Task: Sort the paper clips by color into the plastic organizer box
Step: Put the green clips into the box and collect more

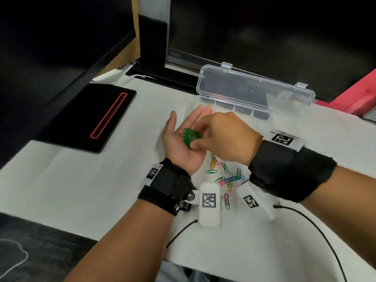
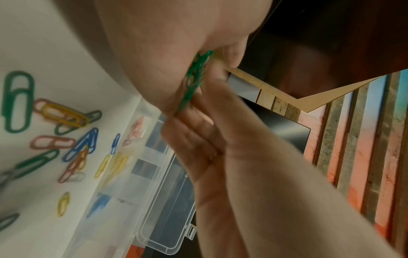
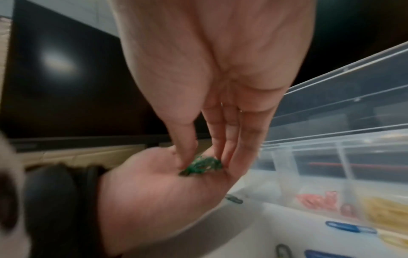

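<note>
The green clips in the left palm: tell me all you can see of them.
The green clips form a small tangled bunch of coated wire lying on the upturned palm of the left hand, which is held flat above the white table near the clear organizer box. The right hand pinches the bunch between thumb and fingers. An exact count cannot be told.

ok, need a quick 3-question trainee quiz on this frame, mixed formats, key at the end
1. True or false: the organizer box has its lid shut.
2. The clips lying in the left hand are which colour? A red, B green, C blue.
3. Fill in: the right hand pinches the green clips with thumb and ____.

Key: 1 false, the lid stands open. 2 B. 3 fingers, seen in the right wrist view; loose clips of mixed colours lie on the table.
</note>
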Motion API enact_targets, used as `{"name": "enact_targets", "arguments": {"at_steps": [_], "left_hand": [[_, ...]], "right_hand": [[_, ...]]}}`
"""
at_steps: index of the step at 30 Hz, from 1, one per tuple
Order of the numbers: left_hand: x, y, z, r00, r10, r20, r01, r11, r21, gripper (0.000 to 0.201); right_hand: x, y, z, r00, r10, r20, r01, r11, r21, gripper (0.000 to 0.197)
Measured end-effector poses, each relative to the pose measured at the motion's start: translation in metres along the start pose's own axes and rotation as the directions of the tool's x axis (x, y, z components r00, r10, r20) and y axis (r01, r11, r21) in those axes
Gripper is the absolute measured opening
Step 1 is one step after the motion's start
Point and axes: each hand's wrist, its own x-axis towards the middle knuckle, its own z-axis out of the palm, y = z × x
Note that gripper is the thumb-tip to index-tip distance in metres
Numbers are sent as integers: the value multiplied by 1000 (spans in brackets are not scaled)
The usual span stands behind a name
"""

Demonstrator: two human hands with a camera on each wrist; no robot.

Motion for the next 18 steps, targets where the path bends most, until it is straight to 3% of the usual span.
{"name": "enact_targets", "arguments": {"at_steps": [3,7,13,18], "left_hand": [[3,-2,-6,1000,12,-24,-12,1000,0,64],[6,-5,-10,1000,16,-6,-16,999,-45,64],[8,-7,-10,1000,5,26,-3,998,-56,57],[8,-6,-9,1000,5,3,-5,999,-39,49]], "right_hand": [[8,-7,16,998,48,-29,-49,998,-41,29],[9,-9,16,997,29,-67,-27,999,33,32],[6,-6,7,999,18,37,-24,988,154,42],[11,-12,12,995,-6,101,2,999,48,35]]}}
